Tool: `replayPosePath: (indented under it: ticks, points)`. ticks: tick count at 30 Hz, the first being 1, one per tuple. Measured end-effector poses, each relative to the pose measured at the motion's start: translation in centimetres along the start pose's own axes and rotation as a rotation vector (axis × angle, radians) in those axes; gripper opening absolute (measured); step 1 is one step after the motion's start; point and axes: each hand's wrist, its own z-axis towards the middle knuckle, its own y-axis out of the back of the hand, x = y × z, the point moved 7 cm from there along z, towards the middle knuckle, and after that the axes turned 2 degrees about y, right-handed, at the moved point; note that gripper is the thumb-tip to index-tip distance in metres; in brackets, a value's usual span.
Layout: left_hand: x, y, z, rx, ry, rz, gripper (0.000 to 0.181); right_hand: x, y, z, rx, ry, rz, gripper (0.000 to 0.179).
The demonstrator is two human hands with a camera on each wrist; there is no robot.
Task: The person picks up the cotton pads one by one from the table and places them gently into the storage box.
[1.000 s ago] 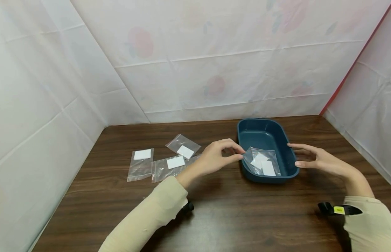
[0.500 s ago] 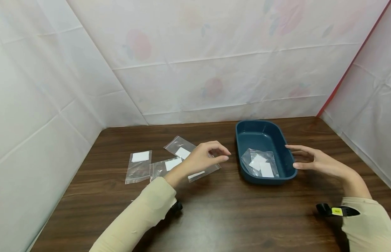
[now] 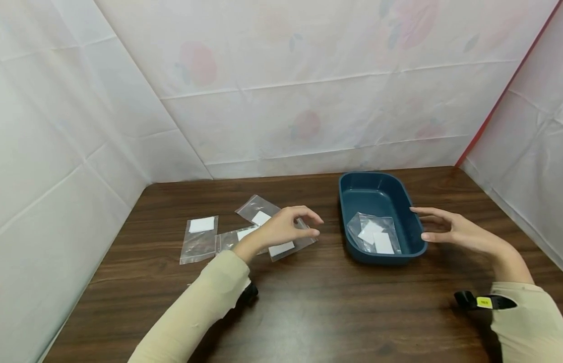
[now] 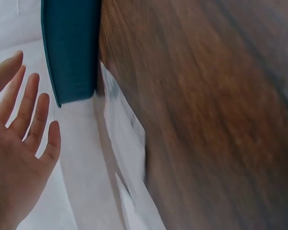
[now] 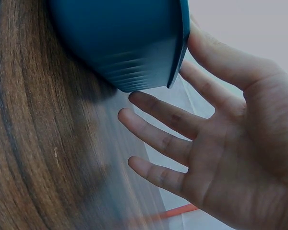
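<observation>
My left hand (image 3: 281, 226) holds nothing; its fingers are spread in the left wrist view, over the zip bags on the table. Each zip bag carries a white card: one bag (image 3: 197, 249) lies apart at left, another (image 3: 254, 205) sits farther back, and a third (image 3: 305, 239) pokes out under the hand. A fourth, the middle bag (image 3: 226, 243), is partly hidden by my wrist. Beside the blue bin (image 3: 369, 199), my right hand (image 3: 467, 233) has its thumb and index fingertips at the right rim, other fingers extended. Overlapping zip bags (image 3: 383, 244) lie inside the bin's near end.
The brown wooden table (image 3: 345, 312) ends at a pale hanging cloth (image 3: 263, 121) behind, with cloth on both sides too. A black wrist strap with a yellow label (image 3: 484, 302) is on the right forearm.
My left hand has let go of a zip bag in the bin and moved left over the bags on the table. The right hand stays at the bin's rim.
</observation>
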Motion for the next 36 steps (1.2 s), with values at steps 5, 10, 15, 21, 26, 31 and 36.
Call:
replayPosePath:
  ticks: [5, 10, 15, 21, 26, 31, 36]
  points:
    - [1.2, 0.4, 0.3, 0.012, 0.02, -0.026, 0.033, 0.1, 0.0, 0.0, 0.003, -0.009, 0.002, 0.067]
    - [1.8, 0.5, 0.6, 0.041, 0.053, -0.04, 0.036, 0.0, 0.1, 0.1, 0.0, -0.008, -0.003, 0.066]
    - [2.2, 0.6, 1.0, 0.053, 0.094, -0.027, 0.038, -0.1, 0.0, 0.2, 0.006, -0.011, 0.012, 0.067]
    - [2.9, 0.5, 1.6, 0.063, 0.129, 0.004, 0.037, -0.1, 0.1, 0.1, 0.003, -0.006, 0.002, 0.067]
    - [3.4, 0.4, 1.8, 0.083, 0.142, 0.057, 0.036, 0.0, 0.2, 0.1, 0.005, 0.005, -0.006, 0.066]
    - [3.7, 0.2, 2.0, 0.101, 0.143, 0.081, 0.036, 0.0, 0.2, 0.2, 0.006, -0.002, -0.006, 0.066]
    - [4.0, 0.2, 1.9, 0.109, 0.156, 0.094, 0.035, -0.1, 0.2, 0.1, 0.006, -0.002, -0.004, 0.066]
